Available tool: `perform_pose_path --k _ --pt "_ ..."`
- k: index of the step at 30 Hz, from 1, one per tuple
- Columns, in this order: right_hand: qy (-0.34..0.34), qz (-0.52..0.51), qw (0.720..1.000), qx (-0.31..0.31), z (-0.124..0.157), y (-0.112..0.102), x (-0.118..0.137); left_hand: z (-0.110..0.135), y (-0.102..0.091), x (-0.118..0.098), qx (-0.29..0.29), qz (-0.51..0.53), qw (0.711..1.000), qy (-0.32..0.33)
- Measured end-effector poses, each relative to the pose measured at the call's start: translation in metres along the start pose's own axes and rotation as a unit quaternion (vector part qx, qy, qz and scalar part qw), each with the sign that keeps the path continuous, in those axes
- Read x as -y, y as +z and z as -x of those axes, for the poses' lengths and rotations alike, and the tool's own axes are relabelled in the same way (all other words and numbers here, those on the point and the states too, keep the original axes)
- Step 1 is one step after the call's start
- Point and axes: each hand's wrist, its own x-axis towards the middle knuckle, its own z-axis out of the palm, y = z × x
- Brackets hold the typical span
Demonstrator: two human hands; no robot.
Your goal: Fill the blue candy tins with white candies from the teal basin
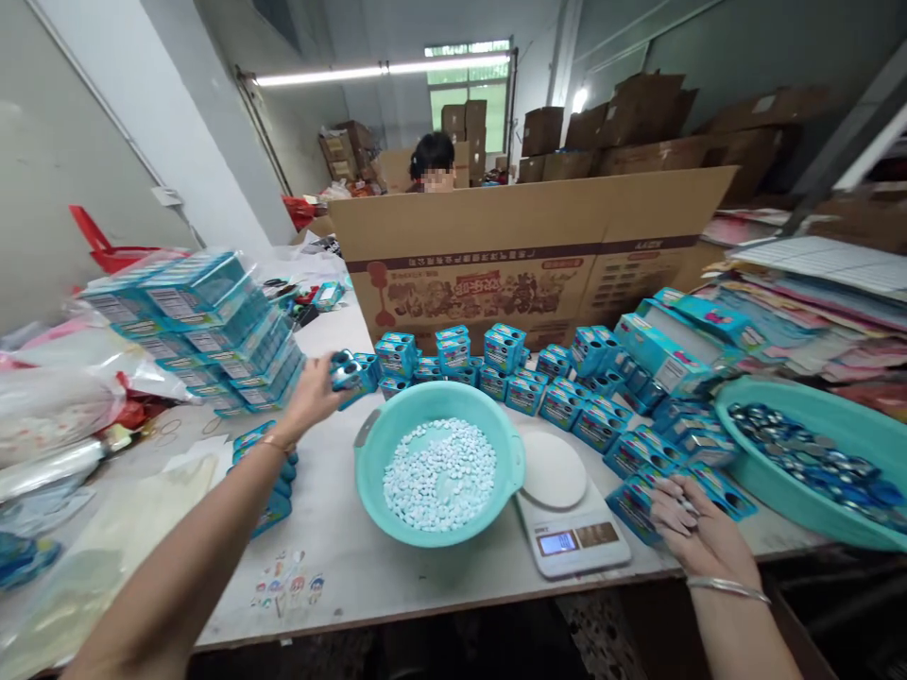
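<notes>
My left hand [316, 392] reaches forward over the table and is closed on a small teal box [349, 371], at the left end of a row of several like boxes [453, 357]. My right hand [691, 529] rests near the table's front edge on flat teal boxes [641, 451], its fingers curled on one [715, 484]. Between my hands stands a teal basin [373, 463] of small white tablets [439, 472]. A white digital scale [567, 510] sits right of the basin.
A big open cardboard carton [524, 255] stands behind the boxes, a person behind it. Wrapped packs of teal boxes [213, 326] are stacked at left. A second teal basin [808, 453] of dark pieces sits at right, paper sheets [814, 283] beyond.
</notes>
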Motion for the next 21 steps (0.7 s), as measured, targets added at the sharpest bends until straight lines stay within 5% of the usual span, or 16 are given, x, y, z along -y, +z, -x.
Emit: perform_pose_path --k 3,6,8,12,16,21 --pt "-0.001 -0.009 0.999 0.048 -0.001 0.0 -0.005 0.003 -0.039 -0.046 -0.03 0.049 0.995 0.081" --pt "0.017 -0.05 0.996 0.072 -0.002 0.005 -0.015 0.02 -0.041 -0.122 0.023 0.146 0.974 0.174" --pt "0.032 -0.073 0.994 0.081 -0.002 0.007 -0.02 0.038 -0.018 -0.178 0.084 0.205 0.951 0.214" --pt "0.015 -0.075 0.99 0.118 0.003 -0.005 -0.015 0.07 0.056 -0.265 0.19 0.255 0.924 0.213" --pt "-0.029 -0.084 0.99 0.11 0.016 -0.034 0.007 0.083 0.114 -0.298 0.235 0.175 0.941 0.17" --pt "-0.059 -0.092 0.992 0.069 0.03 -0.059 0.024 0.093 0.136 -0.296 0.239 0.109 0.95 0.166"
